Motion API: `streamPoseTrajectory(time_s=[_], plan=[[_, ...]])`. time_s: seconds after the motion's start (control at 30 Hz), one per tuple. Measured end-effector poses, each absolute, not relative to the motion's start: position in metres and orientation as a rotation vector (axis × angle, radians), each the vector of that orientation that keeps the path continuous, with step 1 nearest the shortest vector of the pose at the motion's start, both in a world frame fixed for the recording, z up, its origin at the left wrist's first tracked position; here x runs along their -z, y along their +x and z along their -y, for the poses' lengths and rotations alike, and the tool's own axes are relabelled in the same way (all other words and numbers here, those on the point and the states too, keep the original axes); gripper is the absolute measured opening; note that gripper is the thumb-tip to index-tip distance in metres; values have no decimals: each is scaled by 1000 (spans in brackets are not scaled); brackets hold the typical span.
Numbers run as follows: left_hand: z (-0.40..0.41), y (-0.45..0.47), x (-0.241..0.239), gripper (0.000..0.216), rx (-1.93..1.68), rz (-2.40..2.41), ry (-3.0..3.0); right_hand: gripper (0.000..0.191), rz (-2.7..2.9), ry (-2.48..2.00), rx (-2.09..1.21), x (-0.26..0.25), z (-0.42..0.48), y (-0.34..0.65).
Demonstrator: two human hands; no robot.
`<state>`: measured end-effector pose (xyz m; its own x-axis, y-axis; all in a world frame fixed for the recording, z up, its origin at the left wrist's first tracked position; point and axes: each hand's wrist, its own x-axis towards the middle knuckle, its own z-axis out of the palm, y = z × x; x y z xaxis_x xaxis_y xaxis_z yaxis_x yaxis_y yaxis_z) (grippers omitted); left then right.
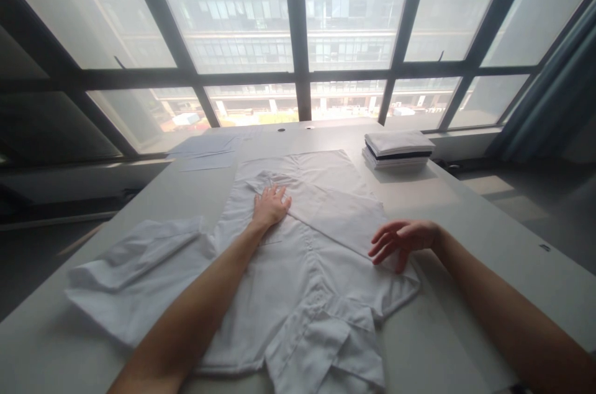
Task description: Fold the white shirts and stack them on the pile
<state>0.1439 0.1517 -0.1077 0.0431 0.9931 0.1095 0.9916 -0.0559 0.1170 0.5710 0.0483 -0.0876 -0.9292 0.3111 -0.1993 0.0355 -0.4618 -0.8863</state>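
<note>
Seemingly partway, we have 1 sleeve [328,205] across the shirt [270,295], the other [139,264] unfolded, left hand [271,205] spread flat, right hand [408,237] loosely open.

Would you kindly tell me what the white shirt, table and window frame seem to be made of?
White shirt: thin matte cloth, perhaps a cotton blend, judging by its soft creases.
Table: smooth white board, possibly laminate, given its faint sheen.
Window frame: probably metal with a dark finish, given its slim, straight bars.
</note>
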Motion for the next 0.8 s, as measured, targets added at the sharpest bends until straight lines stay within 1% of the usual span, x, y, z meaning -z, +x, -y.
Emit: streamPoseTrajectory(time_s=[0.17,0.33,0.43,0.57,0.7,0.8], plan=[[-153,144,108,62,-256,-2137,2256,60,1469,-470,-2433,93,-50,574],[-153,144,108,62,-251,-2145,2257,62,1509,-452,-2574,96,-51,571],[-152,144,108,61,-256,-2140,2261,66,1513,-462,-2549,94,-49,571],[-152,143,109,61,-274,-2135,2264,72,1453,-548,-2304,89,-48,569],[-152,143,109,60,-274,-2134,2260,61,1246,-691,-1962,88,-52,561],[-152,144,108,61,-263,-2139,2250,57,1057,-741,-1882,92,-59,556]])
